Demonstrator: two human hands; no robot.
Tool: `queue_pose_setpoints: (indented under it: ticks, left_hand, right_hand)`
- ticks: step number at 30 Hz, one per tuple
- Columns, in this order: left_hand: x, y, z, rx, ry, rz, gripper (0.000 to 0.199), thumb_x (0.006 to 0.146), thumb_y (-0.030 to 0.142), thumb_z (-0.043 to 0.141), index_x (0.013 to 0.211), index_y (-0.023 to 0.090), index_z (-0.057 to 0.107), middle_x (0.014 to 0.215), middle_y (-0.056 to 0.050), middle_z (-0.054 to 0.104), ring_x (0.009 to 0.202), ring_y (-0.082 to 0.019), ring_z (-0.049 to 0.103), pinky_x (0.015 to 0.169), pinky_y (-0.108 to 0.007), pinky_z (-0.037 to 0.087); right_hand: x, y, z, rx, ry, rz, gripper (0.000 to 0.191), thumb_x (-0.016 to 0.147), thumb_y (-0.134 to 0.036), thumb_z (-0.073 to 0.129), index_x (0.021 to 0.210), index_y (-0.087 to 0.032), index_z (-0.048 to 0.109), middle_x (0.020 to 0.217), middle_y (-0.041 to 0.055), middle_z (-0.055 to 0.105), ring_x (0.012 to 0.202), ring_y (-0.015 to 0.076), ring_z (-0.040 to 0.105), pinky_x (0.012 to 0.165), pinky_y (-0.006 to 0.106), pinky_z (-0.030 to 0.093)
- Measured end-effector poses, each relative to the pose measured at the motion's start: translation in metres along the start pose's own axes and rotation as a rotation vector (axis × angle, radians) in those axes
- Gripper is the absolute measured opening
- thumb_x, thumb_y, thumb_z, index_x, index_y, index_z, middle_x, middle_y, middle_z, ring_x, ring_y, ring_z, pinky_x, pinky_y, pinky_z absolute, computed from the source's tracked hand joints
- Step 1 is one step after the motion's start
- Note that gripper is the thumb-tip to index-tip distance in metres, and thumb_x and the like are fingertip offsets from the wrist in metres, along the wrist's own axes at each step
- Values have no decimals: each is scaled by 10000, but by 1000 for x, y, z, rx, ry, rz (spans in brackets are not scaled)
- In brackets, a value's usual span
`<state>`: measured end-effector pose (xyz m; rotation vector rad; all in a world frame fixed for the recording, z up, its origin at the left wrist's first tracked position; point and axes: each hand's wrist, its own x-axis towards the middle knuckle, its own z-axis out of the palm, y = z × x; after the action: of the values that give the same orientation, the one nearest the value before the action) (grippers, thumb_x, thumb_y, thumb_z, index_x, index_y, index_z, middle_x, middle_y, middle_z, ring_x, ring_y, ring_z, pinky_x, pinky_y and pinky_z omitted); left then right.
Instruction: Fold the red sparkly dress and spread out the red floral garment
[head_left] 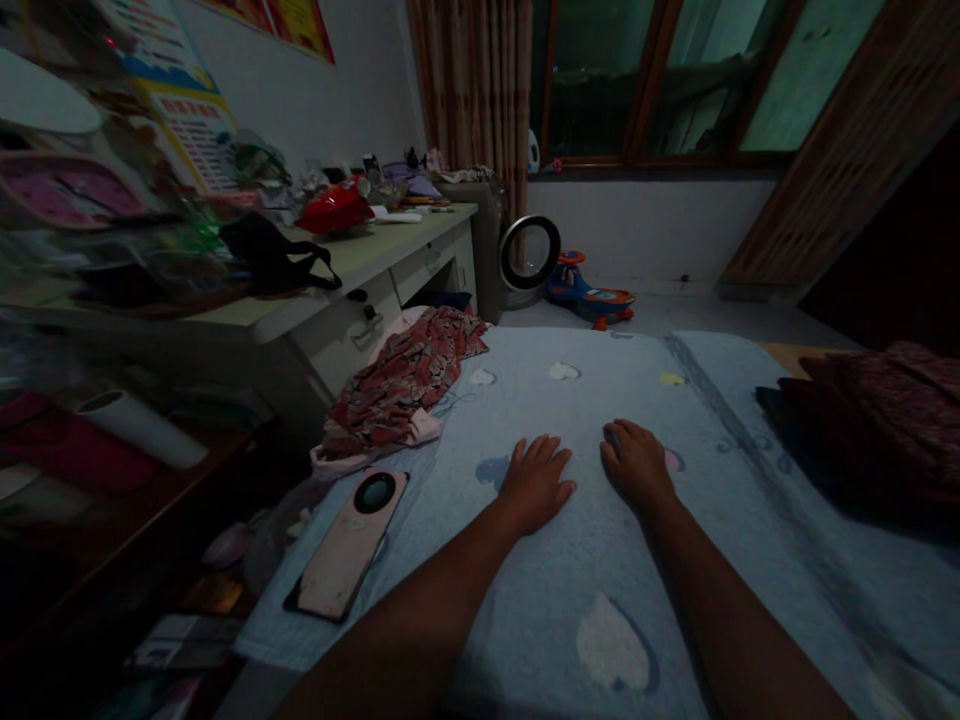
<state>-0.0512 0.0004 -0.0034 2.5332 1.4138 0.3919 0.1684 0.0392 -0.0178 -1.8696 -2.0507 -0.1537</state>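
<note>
My left hand (535,484) lies palm down on the light blue sheet (517,620), fingers spread, holding nothing. To its right, my right hand (637,462) rests on the same sheet with its fingers curled together. Something small and dark shows between its thumb and fingers, too hidden to name. A pink phone (346,550) with a round black camera ring lies face down left of my left hand, not touched. Beyond the phone sits a crumpled red patterned cloth (405,375) at the bed's left edge.
Dark folded clothes (877,430) are piled on the right. A cluttered desk (375,245) stands at the left, with a red bag (335,206) and a black strap item. Past the bed are a round fan (508,254) and a blue and orange ride-on toy (589,293).
</note>
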Motion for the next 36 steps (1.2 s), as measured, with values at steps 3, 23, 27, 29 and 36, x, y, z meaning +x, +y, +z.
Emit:
queue_pose_setpoints:
  ticks: [3,23,27,29,36]
  left_hand:
    - [0,1,-2,-5,-13,1,507,980,451,442,1439,236,427,1581,-93,368,1482,-272,273,1211,-567,189]
    - [-2,0,-3,-11,-22,17,520,982,456,429,1454,240,408,1583,-99,358,1484,-283,264,1211,-576,178]
    - [-3,0,-4,-7,-21,15,524,982,460,430,1452,229,413,1584,-106,357,1480,-292,272,1207,-579,191]
    - [-3,-1,-4,0,-21,17,523,982,460,429,1451,231,414,1584,-107,356,1480,-289,272,1207,-577,193]
    - [-5,-6,-7,-9,-28,25,521,981,454,435,1454,237,413,1583,-103,361,1480,-288,275,1206,-580,188]
  right_hand:
    - [0,1,0,4,-3,-5,361,924,-281,493,1230,-147,630,1344,150,596,1233,296,526,1051,454,386]
    - [1,1,4,-17,-22,3,378,933,-300,457,1242,-147,612,1354,149,581,1249,294,511,1059,432,359]
    - [0,1,5,-44,-11,-14,364,932,-295,468,1232,-153,617,1341,139,594,1226,291,530,1058,428,365]
    - [1,0,6,-49,-7,-25,355,930,-288,474,1224,-155,621,1332,146,601,1216,289,538,1050,430,371]
    - [0,-4,6,-35,-15,-3,368,932,-297,471,1239,-156,616,1345,147,591,1233,296,532,1045,433,376]
